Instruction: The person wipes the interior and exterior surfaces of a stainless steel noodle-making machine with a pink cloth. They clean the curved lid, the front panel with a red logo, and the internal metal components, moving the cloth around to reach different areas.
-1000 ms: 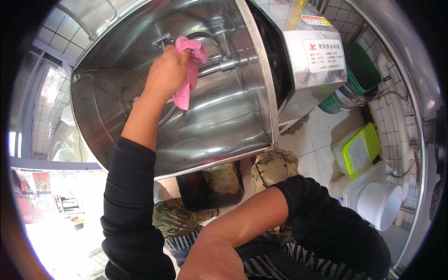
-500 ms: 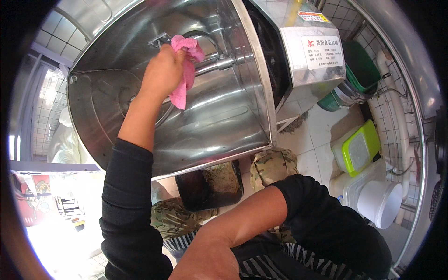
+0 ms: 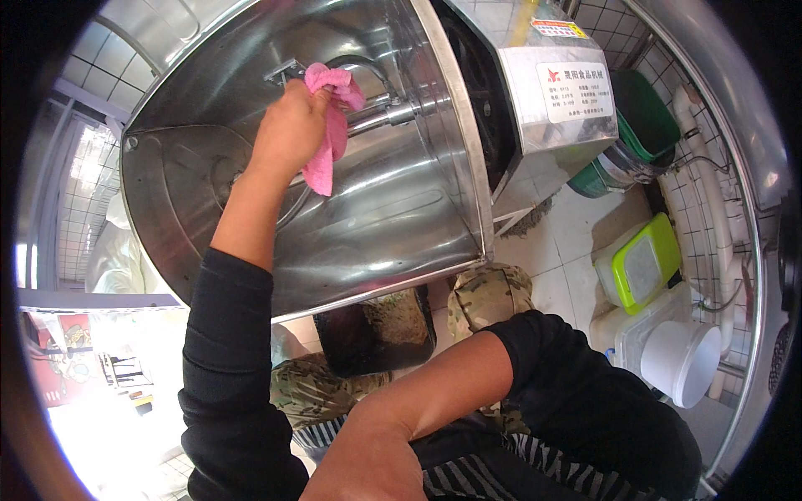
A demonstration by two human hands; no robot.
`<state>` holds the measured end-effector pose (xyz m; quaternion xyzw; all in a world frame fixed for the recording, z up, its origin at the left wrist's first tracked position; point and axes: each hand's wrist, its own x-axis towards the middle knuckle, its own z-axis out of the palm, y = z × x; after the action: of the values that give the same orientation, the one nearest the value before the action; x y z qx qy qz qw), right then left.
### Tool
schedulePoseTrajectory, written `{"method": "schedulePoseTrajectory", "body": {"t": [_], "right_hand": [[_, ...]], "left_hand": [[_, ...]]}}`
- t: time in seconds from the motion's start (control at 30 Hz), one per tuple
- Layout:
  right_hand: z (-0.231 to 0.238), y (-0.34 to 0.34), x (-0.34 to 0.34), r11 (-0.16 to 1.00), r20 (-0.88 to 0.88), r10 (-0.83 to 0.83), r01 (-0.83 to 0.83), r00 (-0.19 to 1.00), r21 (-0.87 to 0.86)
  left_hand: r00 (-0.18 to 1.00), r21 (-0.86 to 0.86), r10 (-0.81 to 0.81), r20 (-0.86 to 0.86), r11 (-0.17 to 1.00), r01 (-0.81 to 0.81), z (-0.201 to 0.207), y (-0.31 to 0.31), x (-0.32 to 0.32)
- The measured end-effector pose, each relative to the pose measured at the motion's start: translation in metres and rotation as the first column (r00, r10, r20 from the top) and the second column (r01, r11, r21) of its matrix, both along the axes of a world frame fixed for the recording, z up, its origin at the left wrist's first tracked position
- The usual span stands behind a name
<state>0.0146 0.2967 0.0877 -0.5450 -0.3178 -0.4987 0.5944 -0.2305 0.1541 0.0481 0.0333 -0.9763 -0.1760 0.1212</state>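
My left hand (image 3: 291,121) reaches deep into a stainless steel machine bowl (image 3: 368,242). Its fingers are closed on a pink cloth (image 3: 326,154), which hangs down on the thumb side. Right at the fingertips is a small metal paddle (image 3: 286,72) inside the bowl; whether the fingers touch it I cannot tell. A metal shaft (image 3: 376,119) runs across the bowl beside the cloth. My right arm is bent across my front. Only the back of my right hand (image 3: 368,459) shows at the lower edge, and its fingers are hidden.
Right of the bowl stands a steel motor housing (image 3: 555,100) with a label. Past it are a green bin (image 3: 643,117), a lime-green lid (image 3: 646,263) and a white bucket (image 3: 681,363). A black tray (image 3: 351,338) lies on the tiled floor below the bowl's front rim.
Almost nothing has changed. My left hand keeps its hold on the pink cloth at the same spot, and the right arm has barely shifted.
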Motion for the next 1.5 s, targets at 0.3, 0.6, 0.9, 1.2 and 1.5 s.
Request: {"method": "schedulePoseTrajectory", "body": {"t": [0.3, 0.6, 0.9, 1.2, 1.5], "right_hand": [[-0.005, 0.003, -0.004, 1.0, -0.007, 0.0, 0.0, 1.0, 0.003], [-0.006, 0.004, -0.007, 1.0, -0.002, 0.003, -0.003, 1.0, 0.01], [-0.007, 0.005, -0.005, 0.999, 0.017, 0.024, -0.025, 1.0, 0.022], [-0.007, 0.005, -0.012, 1.0, -0.048, -0.004, 0.005, 0.999, 0.01], [-0.004, 0.004, -0.016, 1.0, -0.109, -0.005, 0.005, 0.994, -0.001]], "left_hand": [[1.0, -0.007, -0.022, -0.009, 1.0, 0.022, 0.0, 0.0, 0.001], [1.0, -0.012, 0.01, 0.007, 1.0, -0.01, 0.0, -0.001, -0.001], [1.0, -0.013, -0.009, -0.017, 1.0, 0.009, -0.002, -0.002, -0.001], [1.0, -0.015, -0.018, -0.023, 1.0, 0.018, -0.001, 0.0, 0.0], [1.0, 0.003, -0.013, -0.009, 1.0, 0.013, -0.001, -0.001, -0.001]]}}
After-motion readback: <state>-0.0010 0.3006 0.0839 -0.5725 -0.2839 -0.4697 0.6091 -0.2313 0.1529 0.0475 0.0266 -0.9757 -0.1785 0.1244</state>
